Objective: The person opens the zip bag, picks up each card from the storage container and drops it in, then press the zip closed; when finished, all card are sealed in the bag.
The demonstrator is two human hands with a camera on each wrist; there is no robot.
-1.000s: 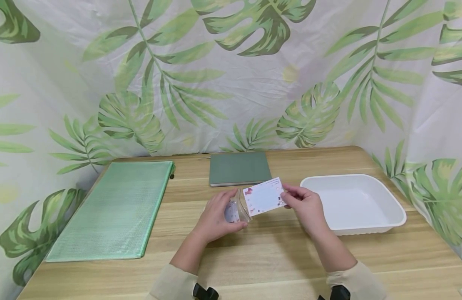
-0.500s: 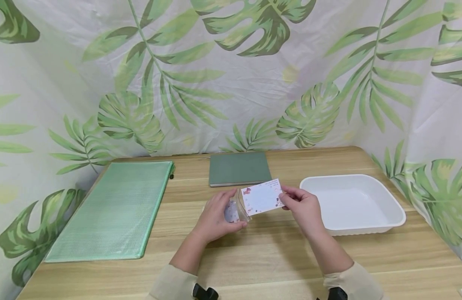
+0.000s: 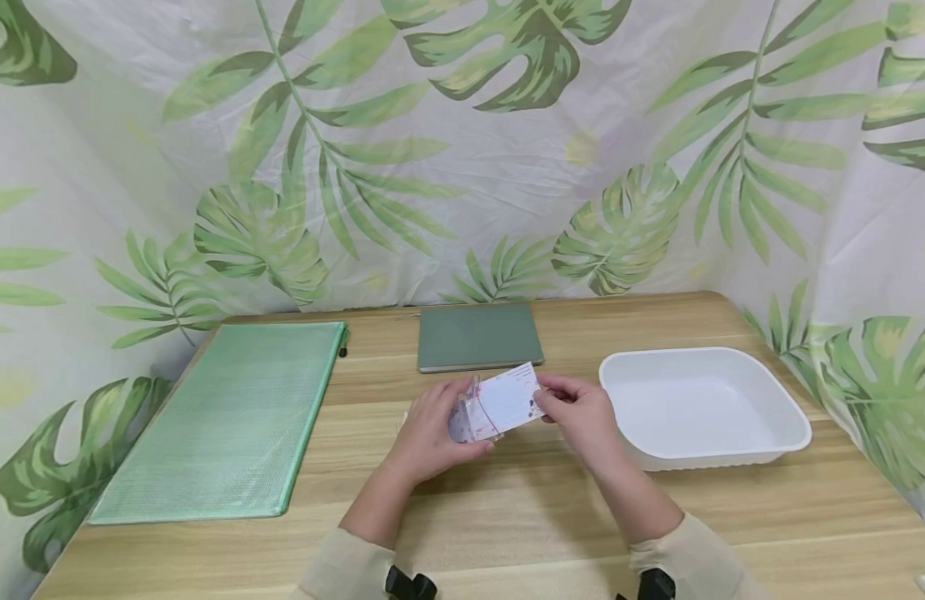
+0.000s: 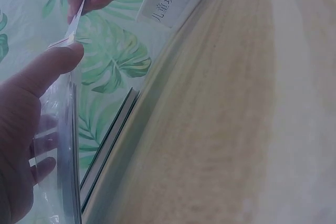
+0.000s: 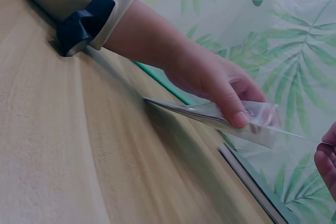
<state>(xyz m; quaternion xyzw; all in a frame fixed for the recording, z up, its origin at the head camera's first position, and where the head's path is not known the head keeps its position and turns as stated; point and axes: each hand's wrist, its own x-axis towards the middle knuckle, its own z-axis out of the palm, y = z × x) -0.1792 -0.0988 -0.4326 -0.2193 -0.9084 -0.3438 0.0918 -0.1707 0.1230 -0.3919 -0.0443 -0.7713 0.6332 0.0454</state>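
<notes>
My left hand [image 3: 430, 432] grips a clear zip-top bag [image 3: 461, 422], thumb on one face and fingers behind the other, above the middle of the table. Printed cards show inside the bag. A pale blue card [image 3: 509, 397] with small red flower prints along its edges stands partly in the bag's mouth. Its outer end is pinched between the thumb and fingers of my right hand [image 3: 586, 417]. Seen edge-on in the right wrist view, the card [image 5: 299, 137] runs from the bag [image 5: 262, 135] to my right fingertips. How deep it sits inside is hard to tell.
A dark green notebook [image 3: 477, 335] lies just behind the hands. The white tray [image 3: 706, 404] stands to the right; a label [image 4: 169, 1] with Chinese characters is on its side. On the left lies a green mesh zip pouch [image 3: 226, 421]. A leaf-patterned cloth [image 3: 507, 183] hangs behind the table.
My right hand has moved left, bringing the card toward the bag, and more of the card is now within its mouth. The left hand and the bag stay nearly still.
</notes>
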